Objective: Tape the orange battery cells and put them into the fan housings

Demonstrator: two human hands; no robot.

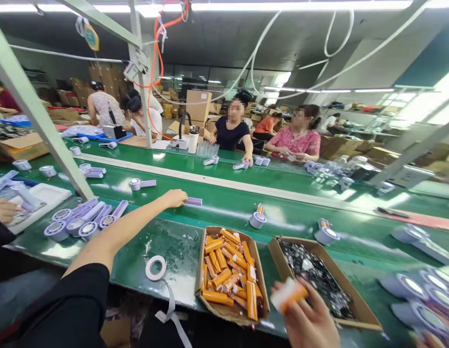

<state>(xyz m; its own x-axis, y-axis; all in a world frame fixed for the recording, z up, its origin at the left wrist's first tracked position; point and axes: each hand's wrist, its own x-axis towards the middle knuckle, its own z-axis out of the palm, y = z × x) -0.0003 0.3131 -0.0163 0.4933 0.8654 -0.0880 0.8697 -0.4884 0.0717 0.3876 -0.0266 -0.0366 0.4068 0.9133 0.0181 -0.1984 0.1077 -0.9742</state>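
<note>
Head view, orange-wrapped piece (294, 296) in right hand (311, 319), label unreadable

Tape roll (148, 268) left of cylinder box (199, 273) (parts box (279, 257) right).

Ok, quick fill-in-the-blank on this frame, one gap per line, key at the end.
1. The small piece in the right hand is white and ____.
2. The left hand grips a lilac part over a ____ surface.
3. In the picture, the carton of orange pieces stands to the ____ of the box of dark parts.

Missing words: orange; green; left.
</note>
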